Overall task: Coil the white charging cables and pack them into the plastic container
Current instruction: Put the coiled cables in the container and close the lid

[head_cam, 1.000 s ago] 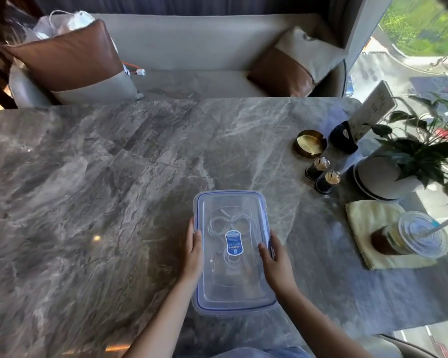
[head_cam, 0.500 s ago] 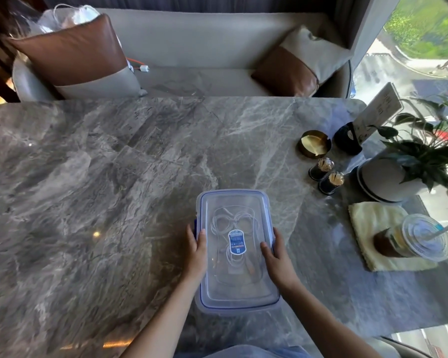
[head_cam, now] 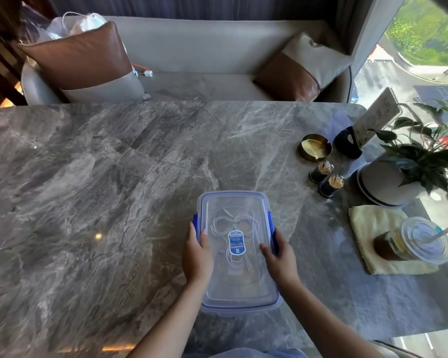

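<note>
A clear plastic container with a blue-trimmed lid lies flat on the marble table, close to the near edge. Coiled white charging cables show through the lid, under a small blue label. My left hand presses on the container's left side, fingers over the lid edge by the blue side clip. My right hand holds the right side the same way, at the other blue clip.
At the right stand a brass ashtray, two small toothpick jars, a potted plant, a card stand and an iced drink on a yellow cloth. A sofa with cushions sits beyond the table's far edge.
Both hands shifted slightly along the container's sides, and the blue side clips now show next to my fingers. The container stays in place.
</note>
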